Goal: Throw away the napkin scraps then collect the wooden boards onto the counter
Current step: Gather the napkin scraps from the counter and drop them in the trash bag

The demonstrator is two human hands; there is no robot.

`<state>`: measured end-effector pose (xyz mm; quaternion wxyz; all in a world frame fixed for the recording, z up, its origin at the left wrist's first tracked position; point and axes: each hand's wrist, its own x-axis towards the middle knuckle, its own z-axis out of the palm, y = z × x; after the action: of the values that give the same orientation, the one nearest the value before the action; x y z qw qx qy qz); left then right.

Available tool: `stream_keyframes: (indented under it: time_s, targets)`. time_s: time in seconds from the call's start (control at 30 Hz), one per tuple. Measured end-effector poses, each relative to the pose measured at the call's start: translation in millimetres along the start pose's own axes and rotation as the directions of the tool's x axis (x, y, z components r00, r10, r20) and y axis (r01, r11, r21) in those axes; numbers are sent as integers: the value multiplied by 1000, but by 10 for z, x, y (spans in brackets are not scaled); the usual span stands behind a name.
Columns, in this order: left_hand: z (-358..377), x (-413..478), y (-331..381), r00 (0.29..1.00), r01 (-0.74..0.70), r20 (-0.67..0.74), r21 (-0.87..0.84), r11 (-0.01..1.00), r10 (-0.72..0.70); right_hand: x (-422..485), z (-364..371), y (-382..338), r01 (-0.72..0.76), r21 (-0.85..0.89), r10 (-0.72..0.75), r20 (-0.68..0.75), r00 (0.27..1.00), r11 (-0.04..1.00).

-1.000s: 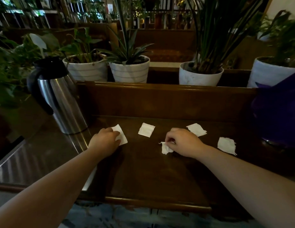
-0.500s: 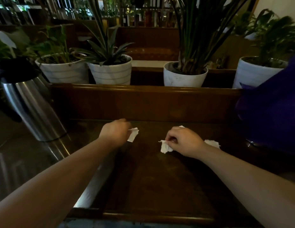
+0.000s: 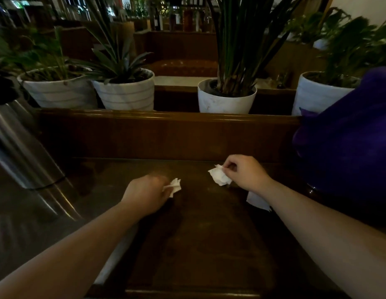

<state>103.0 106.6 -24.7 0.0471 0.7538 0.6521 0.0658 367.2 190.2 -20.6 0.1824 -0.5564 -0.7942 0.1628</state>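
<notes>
Under my right forearm at mid-right, a scrap (image 3: 257, 201) lies half hidden, while my right hand (image 3: 243, 172) pinches crumpled napkin (image 3: 219, 175) and my blurred left hand (image 3: 148, 190) grips another wad (image 3: 174, 186).

Two bare forearms entering from the lower corners of the frame, no sleeves, no watch or rings visible, left hand (image 3: 148, 194), right hand (image 3: 245, 172)

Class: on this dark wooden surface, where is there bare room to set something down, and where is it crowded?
Free: the wide dark patch of the wooden surface between the two forearms, toward the near edge. Crowded: the far strip, where the left hand and right hand grip napkin scraps; a flat scrap lies under the right wrist; steel jug left, purple object right.
</notes>
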Motion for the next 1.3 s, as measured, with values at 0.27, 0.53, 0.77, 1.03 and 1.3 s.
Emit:
stream_keyframes:
  time_s: [0.27, 0.53, 0.77, 1.03, 1.3]
  targets:
    - [-143, -211, 523, 992, -109, -69, -58, 992, 105, 223, 172, 124, -23, -143, 45, 153, 987, 989]
    - [-230, -192, 699, 988, -128, -100, -85, 988, 120, 25, -9, 221, 14, -77, -5, 117, 993, 997]
    - [-179, -123, 866, 983, -158, -108, -99, 983, 147, -466, -452, 501, -38, -119, 58, 168, 984, 992]
    - [-89, 32, 1289, 975, -221, -57, -117, 968, 216, -821, -336, 675, -62, -169, 100, 226, 969, 984]
    - [57, 172, 1624, 961, -274, -73, -112, 955, 267, -1155, -319, 754, -23, -159, 42, 118, 992, 987]
